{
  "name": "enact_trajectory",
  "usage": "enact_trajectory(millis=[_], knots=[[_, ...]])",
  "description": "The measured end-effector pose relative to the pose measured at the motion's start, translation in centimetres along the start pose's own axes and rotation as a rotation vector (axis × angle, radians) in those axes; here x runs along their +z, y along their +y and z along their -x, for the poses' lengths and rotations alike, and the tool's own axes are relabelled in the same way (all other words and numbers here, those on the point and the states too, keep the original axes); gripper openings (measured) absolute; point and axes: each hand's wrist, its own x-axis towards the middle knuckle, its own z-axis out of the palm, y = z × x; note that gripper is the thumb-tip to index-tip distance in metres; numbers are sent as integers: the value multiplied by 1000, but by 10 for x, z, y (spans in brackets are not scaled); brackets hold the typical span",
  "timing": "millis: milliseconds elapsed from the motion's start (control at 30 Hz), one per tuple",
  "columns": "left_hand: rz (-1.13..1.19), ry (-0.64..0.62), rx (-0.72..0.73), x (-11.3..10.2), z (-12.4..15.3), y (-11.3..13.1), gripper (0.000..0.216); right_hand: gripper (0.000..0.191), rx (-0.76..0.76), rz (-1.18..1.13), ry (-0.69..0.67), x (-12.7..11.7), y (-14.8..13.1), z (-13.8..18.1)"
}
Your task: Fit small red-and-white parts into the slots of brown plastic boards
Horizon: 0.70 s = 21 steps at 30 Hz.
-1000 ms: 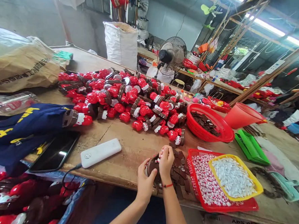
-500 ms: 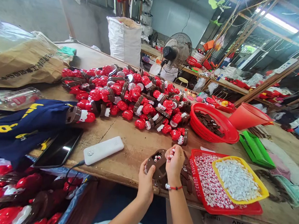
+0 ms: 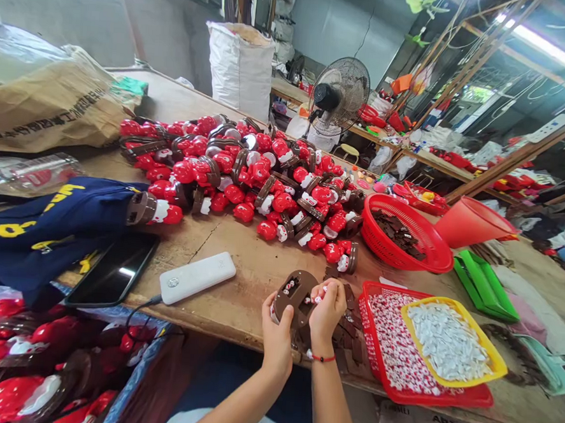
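My left hand (image 3: 277, 342) grips a brown plastic toy base (image 3: 301, 286), thumb on the near side and fingers around the left. The base is turned with its open slot upward, and a few small white-and-red beads show inside. Over the base's right side, my right hand (image 3: 328, 313) is closed on several similar beads (image 3: 318, 296), some peeking out between the fingers. Loose dark brown flat pieces (image 3: 349, 333) lie beside and under this hand. To the right, a red basket (image 3: 472, 397) holds many white-and-red beads (image 3: 389, 352).
A yellow tray (image 3: 499, 371) of white pieces rests on the red basket. Behind are a round red basket (image 3: 444, 263) of brown pieces and a heap of red-and-brown toys (image 3: 246, 171). A white power bank (image 3: 197, 276) and dark tablet (image 3: 116, 271) lie left.
The brown base has tipped, showing more of its upper face and slot. My right hand has shifted slightly down and right, with beads now showing at its fingertips.
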Motion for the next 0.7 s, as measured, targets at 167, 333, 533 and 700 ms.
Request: enact_trajectory(millis=[167, 333, 533, 700], knots=[[-17, 10, 25, 0, 0, 0, 45, 25, -9, 30, -3, 2, 0, 1], [-22, 20, 30, -2, -2, -2, 44, 25, 10, 7, 13, 5, -1, 0], [-26, 13, 28, -3, -4, -3, 44, 25, 12, 29, 3, 4, 3, 3], [-31, 22, 21, -2, -3, -1, 43, 27, -8, 68, 13, 3, 5, 2]])
